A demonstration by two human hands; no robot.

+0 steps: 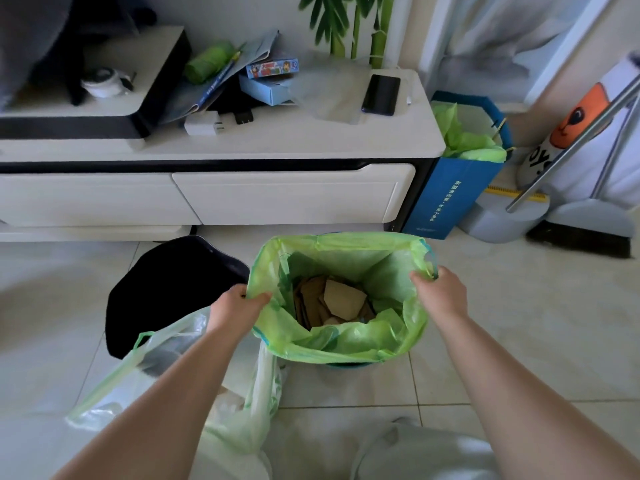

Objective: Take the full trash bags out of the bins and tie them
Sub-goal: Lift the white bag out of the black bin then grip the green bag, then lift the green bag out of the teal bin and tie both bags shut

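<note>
Pale floor tiles (519, 306) run out ahead of me to a low white cabinet (242, 147), and between my two hands, just beyond my knees, stands the green trash bag (346, 344) with its mouth wide open. My left hand (239, 306) is closed on the rim at the bag's left side, thumb pinching the plastic inward. My right hand (441, 292) is closed on the rim at the opposite side, fingers wrapped over the edge close to the drawstring loop. Both are about equally near; neither arm has to reach further than the other.

Straight down between my hands, the bag's long axis runs vertically into the bin (346, 365), of which only a dark sliver shows under the folded-over plastic on the side nearest me. Brown cardboard scraps (343, 299) lie deep inside, well below the rim. By my reckoning the next move is a lift straight up, both hands rising together so the bag clears the bin without tipping.

Both forearms are extended forward and slightly inward, wrists level, palms turned toward each other across the opening.

Under my left forearm lies a pale translucent bag (166, 344), slumped on the floor, its mouth loose as far as I can tell. Beyond my left hand sits a black bin (166, 289). Further off, past my right hand, a blue bin (446, 192) holds another green liner (464, 140).
</note>
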